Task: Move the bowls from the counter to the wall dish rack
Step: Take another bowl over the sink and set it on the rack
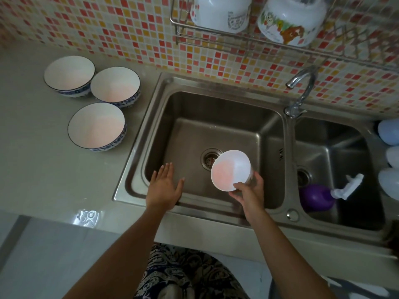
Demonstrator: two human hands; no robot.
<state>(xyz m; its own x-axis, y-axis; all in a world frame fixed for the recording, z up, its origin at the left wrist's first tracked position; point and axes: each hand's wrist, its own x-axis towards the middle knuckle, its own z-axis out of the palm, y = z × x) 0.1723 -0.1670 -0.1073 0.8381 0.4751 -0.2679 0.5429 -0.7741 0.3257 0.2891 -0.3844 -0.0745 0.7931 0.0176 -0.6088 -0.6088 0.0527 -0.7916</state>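
Right hand: the right hand is reaching over the large sink basin, forearm entering from 5 o'clock; thumb lying inside the near rim and fingers curling round the outer wall of a white bowl, grasping it.
Held bowl: it is being held tilted, mouth facing up toward the camera, above the drain, clear of the basin floor.
Left hand: the left hand is hovering palm down at the basin's near-left corner, fingers straight and spread, pointing to 12 o'clock; released, grasping nothing. Whether the palm is touching the sink rim cannot be told.
Counter bowls: three blue-patterned bowls are standing upright on the counter at 10 o'clock from the sink; the two rear ones are touching or nearly so, the front one just beside them.
Wall dish rack: the wire rack is hanging on the mosaic tile wall at 12 o'clock, carrying two upturned white bowls, the right one bearing a cartoon print.
Cut off: the rack bowls are being cropped by the top edge; pale rounded objects at 3 o'clock are being cropped by the right edge, identity unclear.
Hidden: the held bowl's outer wall is mostly screened by its own rim and the fingers.
Other: a purple spray bottle is lying in the small basin; the faucet is standing between the basins.
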